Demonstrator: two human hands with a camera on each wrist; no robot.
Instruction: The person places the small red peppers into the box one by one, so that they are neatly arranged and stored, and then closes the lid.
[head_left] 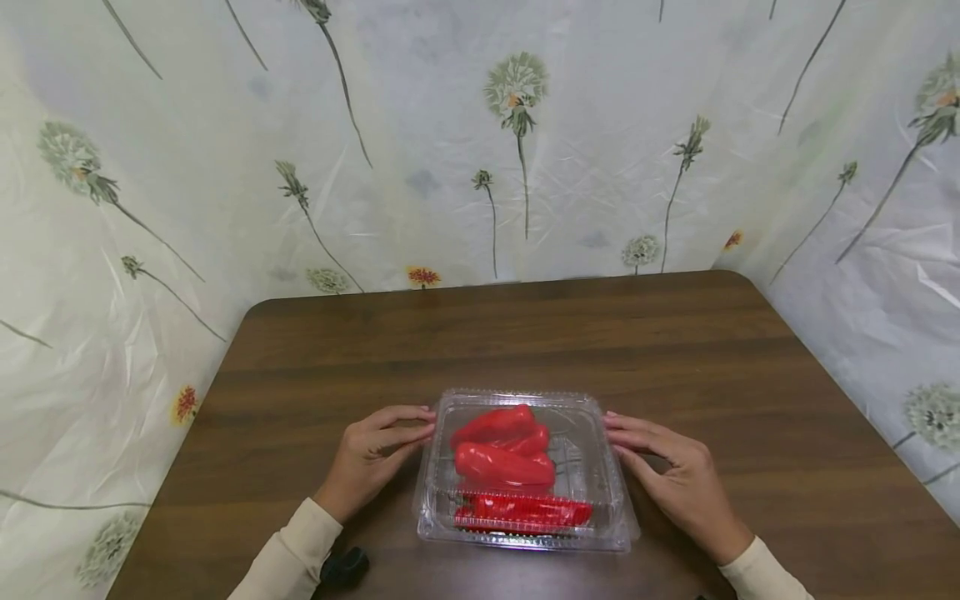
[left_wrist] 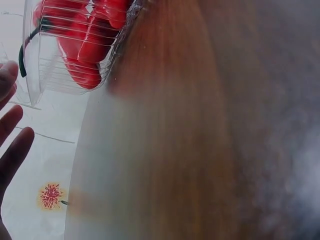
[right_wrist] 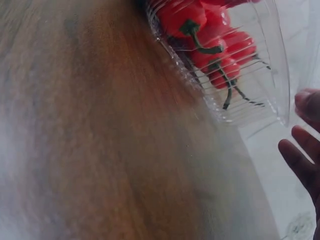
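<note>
A clear plastic clamshell container (head_left: pixel 581 429) sits on the wooden table in front of me, its lid down over several red peppers (head_left: pixel 506 467). In the right wrist view, dark green stems show on the peppers (right_wrist: pixel 225 50) through the ribbed wall. My left hand (head_left: pixel 372 454) is at the container's left side, fingers extended and fingertips at the rim. On the opposite side my right hand (head_left: pixel 678 471) has its fingers reaching to the right edge in a similar way. Neither hand is curled round the container; whether every fingertip touches it, I cannot tell.
The brown wooden table (head_left: pixel 495 342) has rounded far corners. Sheeting with dandelion prints (head_left: pixel 420 167) hangs behind it and along both sides. A small black object (head_left: pixel 347 568) shows by my left sleeve.
</note>
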